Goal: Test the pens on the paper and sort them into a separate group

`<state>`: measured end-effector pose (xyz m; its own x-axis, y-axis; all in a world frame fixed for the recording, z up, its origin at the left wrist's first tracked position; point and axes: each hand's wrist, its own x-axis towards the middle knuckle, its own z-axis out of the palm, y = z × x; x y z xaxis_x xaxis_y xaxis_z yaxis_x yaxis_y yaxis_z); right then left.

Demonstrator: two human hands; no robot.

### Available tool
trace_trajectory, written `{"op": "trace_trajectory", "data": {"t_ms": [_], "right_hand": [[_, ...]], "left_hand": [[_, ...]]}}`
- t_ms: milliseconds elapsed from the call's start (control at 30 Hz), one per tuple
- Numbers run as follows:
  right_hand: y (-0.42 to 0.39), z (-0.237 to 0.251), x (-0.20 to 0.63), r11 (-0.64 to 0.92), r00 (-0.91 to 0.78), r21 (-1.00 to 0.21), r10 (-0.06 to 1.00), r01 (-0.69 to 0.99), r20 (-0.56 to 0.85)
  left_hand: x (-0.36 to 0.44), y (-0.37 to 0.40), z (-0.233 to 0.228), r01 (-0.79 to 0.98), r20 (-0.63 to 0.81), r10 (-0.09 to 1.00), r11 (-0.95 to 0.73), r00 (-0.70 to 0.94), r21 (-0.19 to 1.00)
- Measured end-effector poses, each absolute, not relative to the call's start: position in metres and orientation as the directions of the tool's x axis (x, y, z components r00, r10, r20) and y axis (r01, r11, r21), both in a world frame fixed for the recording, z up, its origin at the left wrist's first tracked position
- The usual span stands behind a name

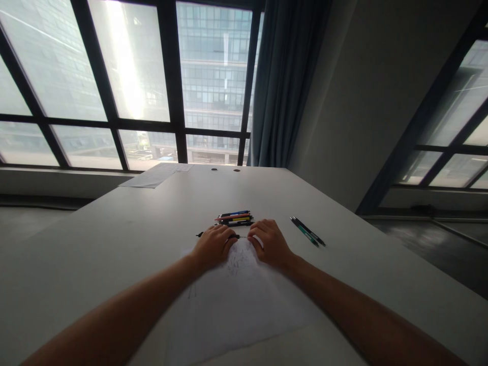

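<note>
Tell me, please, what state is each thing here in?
Slim black pen: held sideways in the left hand's fingers
Right hand: fingers at that pen's thin end, grip unclear
Slim multicoloured pens: clustered, lying down
Slim green pen: lying beside a dark pen
White paper sheet: scribbled on
Long blue fabric curtain: hanging in folds

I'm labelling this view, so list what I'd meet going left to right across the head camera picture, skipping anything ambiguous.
Far paper sheets → left hand → right hand → loose pair of pens → window on the right.
</note>
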<state>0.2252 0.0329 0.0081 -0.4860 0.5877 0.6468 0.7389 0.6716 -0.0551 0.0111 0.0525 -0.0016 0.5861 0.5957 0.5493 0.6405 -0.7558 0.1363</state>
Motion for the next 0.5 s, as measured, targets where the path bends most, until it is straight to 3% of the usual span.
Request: {"op": "trace_trajectory", "data": {"t_ms": [500], "right_hand": [[0.0325,0.0078,0.2250,0.708,-0.497,-0.071,0.559,0.702,0.664]], "left_hand": [[0.0112,0.0556,-0.0045,0.601,0.560,0.578,-0.781,0.594,0.168]]}}
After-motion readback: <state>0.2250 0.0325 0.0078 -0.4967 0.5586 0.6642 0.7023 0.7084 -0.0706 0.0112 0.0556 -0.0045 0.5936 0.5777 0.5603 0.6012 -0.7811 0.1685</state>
